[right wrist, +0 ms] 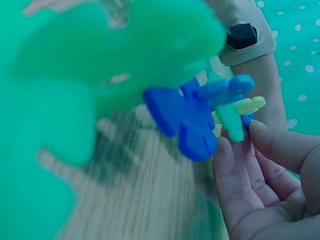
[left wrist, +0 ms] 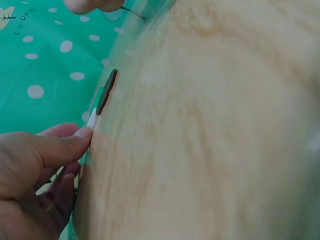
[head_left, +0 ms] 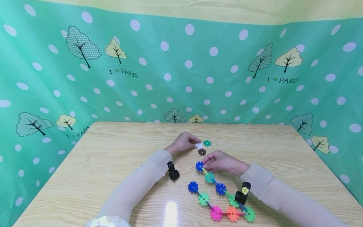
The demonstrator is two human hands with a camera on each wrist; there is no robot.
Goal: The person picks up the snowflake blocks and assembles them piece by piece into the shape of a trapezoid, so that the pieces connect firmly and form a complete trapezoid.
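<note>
My left hand [head_left: 185,142] pinches a white notched interlocking disc [head_left: 199,145] near the far middle of the table; in the left wrist view the white disc [left wrist: 92,119] shows edge-on at the thumb tip. A green disc [head_left: 207,143] and a dark brown disc [head_left: 202,152] lie beside it. Thumb and fingers of my right hand [head_left: 225,162] hold the blue disc [head_left: 199,166] at one end of a bent chain of joined discs. The chain runs through a green disc [head_left: 249,214], an orange disc [head_left: 233,214] and a pink disc [head_left: 216,213] to another blue disc [head_left: 193,187].
A wood-grain table [head_left: 113,157] lies under everything. Behind it hangs a green dotted cloth [head_left: 175,75] printed with trees. Both wrists carry black cameras; the right one [head_left: 241,197] hangs over part of the chain.
</note>
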